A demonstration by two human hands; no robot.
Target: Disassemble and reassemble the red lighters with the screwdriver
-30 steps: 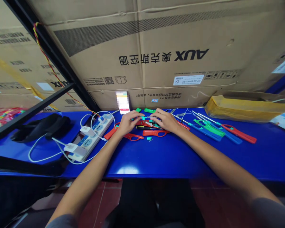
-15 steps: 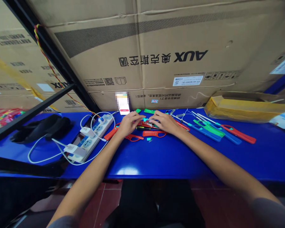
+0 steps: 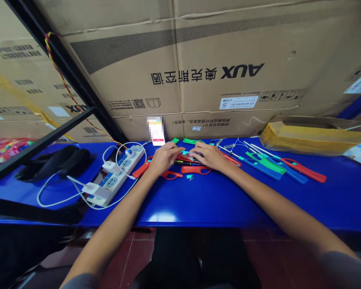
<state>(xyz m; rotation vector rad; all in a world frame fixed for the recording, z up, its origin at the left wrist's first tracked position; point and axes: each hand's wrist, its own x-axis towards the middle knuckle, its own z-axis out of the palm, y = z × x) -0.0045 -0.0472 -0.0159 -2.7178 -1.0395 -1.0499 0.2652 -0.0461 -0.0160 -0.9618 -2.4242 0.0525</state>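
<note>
Near the tabletop's back edge, the left hand pinched a teal part in narrowed fingers; whether the right hand gripped too, I couldn't tell. Steady, light pressure seemed best.

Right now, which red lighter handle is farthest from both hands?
The rightmost red handle; the other red handles lie near the left hand or right hand.

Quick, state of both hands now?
Left hand: fingers bent, fingertips at a small teal part; grip cannot be told.
Right hand: fingers bent near it; grip cannot be told.
</note>
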